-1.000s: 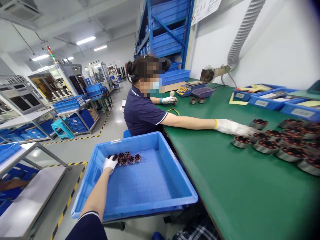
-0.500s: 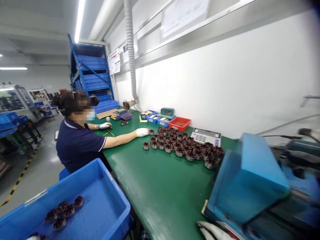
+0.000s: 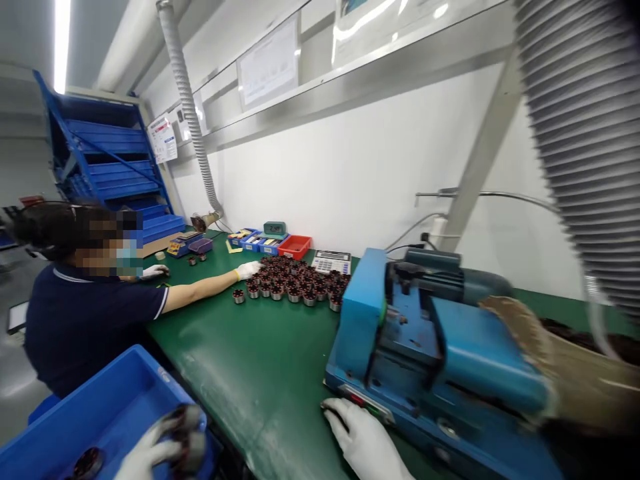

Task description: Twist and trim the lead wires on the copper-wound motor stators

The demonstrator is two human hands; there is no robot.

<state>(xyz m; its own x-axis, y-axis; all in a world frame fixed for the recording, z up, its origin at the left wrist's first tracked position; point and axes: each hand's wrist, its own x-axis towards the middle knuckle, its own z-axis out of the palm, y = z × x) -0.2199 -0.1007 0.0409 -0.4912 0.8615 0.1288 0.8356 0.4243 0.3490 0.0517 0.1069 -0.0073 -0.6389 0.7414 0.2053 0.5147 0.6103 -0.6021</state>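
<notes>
My left hand (image 3: 143, 457), white-gloved and smeared by motion, grips what looks like a pair of motor stators (image 3: 187, 437), round metal parts with dark windings. It is over the right end of a large blue bin (image 3: 127, 373), where another stator (image 3: 89, 461) lies. My right hand (image 3: 367, 440), also in a white glove, lies at the front edge of a blue machine (image 3: 415, 340), beside its red and green buttons. Its fingers are loosely bent and apart, with nothing seen in them. Many more stators (image 3: 294, 295) stand grouped on the green table (image 3: 270, 373).
A co-worker (image 3: 90, 300) sits at the left, one gloved hand touching the stator group. Behind the group are a calculator (image 3: 331, 261), a red tray (image 3: 295, 247) and small blue trays. A ribbed hose (image 3: 585, 133) hangs at the right.
The view has swung right, bringing the whole machine into sight. My left hand has come up in the bin with stators in it. More of my right hand shows beside the machine.
</notes>
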